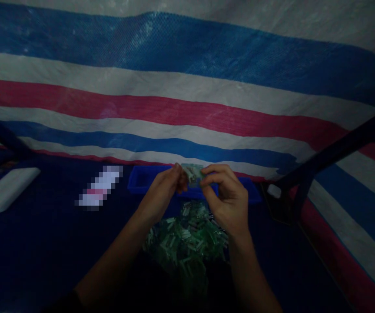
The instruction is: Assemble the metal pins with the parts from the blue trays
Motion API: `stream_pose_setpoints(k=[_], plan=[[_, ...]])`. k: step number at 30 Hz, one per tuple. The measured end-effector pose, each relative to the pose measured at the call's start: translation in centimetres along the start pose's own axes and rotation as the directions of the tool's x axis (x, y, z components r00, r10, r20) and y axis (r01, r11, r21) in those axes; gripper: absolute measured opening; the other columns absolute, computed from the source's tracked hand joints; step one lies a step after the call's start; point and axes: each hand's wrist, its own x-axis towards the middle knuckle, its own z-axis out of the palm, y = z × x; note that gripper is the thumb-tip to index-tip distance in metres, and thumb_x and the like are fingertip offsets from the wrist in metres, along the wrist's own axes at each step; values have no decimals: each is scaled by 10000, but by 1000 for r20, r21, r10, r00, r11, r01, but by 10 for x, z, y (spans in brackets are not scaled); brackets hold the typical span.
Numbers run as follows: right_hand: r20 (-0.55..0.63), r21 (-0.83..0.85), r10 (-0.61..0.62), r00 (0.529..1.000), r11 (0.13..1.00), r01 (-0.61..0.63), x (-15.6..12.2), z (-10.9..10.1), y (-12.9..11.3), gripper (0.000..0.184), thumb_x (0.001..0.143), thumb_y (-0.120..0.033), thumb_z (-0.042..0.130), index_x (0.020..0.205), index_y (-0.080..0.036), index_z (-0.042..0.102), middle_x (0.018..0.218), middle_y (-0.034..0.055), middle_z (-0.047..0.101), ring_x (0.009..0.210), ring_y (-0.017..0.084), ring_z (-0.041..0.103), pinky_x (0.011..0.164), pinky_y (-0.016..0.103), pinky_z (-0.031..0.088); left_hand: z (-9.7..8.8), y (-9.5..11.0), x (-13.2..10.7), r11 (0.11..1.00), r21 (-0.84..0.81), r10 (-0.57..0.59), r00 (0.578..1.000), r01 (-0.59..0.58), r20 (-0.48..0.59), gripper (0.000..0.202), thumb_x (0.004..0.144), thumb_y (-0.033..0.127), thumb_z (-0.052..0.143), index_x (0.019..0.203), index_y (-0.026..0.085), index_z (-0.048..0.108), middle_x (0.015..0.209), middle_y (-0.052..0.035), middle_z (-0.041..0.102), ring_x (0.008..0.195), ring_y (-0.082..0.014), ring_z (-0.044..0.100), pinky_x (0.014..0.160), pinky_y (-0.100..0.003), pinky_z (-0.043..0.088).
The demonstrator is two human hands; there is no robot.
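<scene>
Pinched in the right hand's grip [203, 177], a small translucent piece [192, 174] hovers at the far side of a heap [187, 239] of greenish bits; the left hand [166, 184] bunches against its other edge, hold unclear. Beyond the heap: blue trays [137, 190], then striped sheeting [174, 108].

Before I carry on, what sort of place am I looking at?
Probably a dim, makeshift work corner: a striped plastic sheet rises behind a dark blue work surface, where a heap of small greenish pieces lies near blue trays.
</scene>
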Motion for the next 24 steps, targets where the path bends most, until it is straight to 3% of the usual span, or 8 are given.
stream_pose_setpoints(k=[3, 5, 9, 11, 14, 16, 20, 24], plan=[[15, -83, -2, 1000, 997, 3, -1, 0, 6, 140, 751, -113, 529, 691, -216, 604, 959, 15, 560, 954, 169, 529, 852, 380, 412, -3, -4, 5, 997, 67, 48, 998, -46, -34, 259, 826, 369, 514, 729, 147, 608, 621, -5, 555, 570, -103, 500, 531, -227, 412], [23, -95, 39, 999, 995, -36, -1, -2, 13, 84, 754, -174, 559, 751, -228, 623, 1079, 28, 523, 1073, 199, 475, 927, 424, 366, -1, -6, 5, 960, 204, 213, 973, -191, -93, 130, 813, 266, 544, 822, 159, 618, 687, -1, 584, 621, -101, 528, 575, -229, 436], [84, 101, 156, 984, 981, -164, -1, -9, 28, 180, 805, -352, 524, 919, -254, 623, 1106, 43, 515, 1087, 206, 468, 918, 418, 392, 1, -12, 3, 679, 501, 600, 799, -537, 44, 185, 784, 134, 568, 955, 190, 612, 878, -21, 614, 800, -121, 570, 710, -274, 480], [146, 164, 230, 962, 954, -253, -3, -13, 29, 211, 835, -376, 483, 932, -256, 626, 990, 36, 574, 960, 182, 531, 835, 376, 448, -1, -19, 3, 568, 542, 669, 731, -619, 135, 237, 779, 96, 563, 987, 200, 607, 925, -28, 599, 848, -128, 567, 730, -288, 488], [264, 160, 312, 913, 919, -360, -5, -15, 20, 222, 827, -363, 513, 990, -262, 625, 897, 20, 632, 844, 161, 571, 767, 334, 480, -5, -27, 6, 513, 562, 701, 695, -648, 161, 313, 771, 28, 527, 1007, 218, 606, 950, -27, 562, 882, -128, 545, 724, -280, 486], [285, 125, 340, 896, 914, -387, -4, -15, 14, 245, 815, -337, 541, 1036, -264, 617, 900, 16, 650, 815, 155, 584, 755, 327, 488, -8, -28, 8, 537, 554, 677, 717, -636, 167, 348, 772, 17, 508, 1021, 239, 606, 985, -28, 536, 900, -130, 528, 733, -282, 480], [151, -3, 339, 929, 940, -342, 0, -10, 15, 248, 815, -256, 541, 1048, -267, 626, 930, 20, 652, 826, 156, 587, 762, 340, 487, -9, -25, 8, 709, 469, 474, 848, -527, 236, 327, 775, 213, 594, 1099, 255, 571, 1099, -65, 489, 998, -181, 491, 787, -330, 465], [134, -146, 214, 968, 970, -194, 2, -9, 19, 293, 816, -159, 507, 1026, -310, 646, 897, 15, 619, 843, 154, 566, 756, 341, 479, -7, -29, 10, 919, 286, 237, 960, -271, 148, 359, 831, 509, 444, 931, 219, 630, 921, -61, 547, 868, -183, 527, 701, -310, 454]])
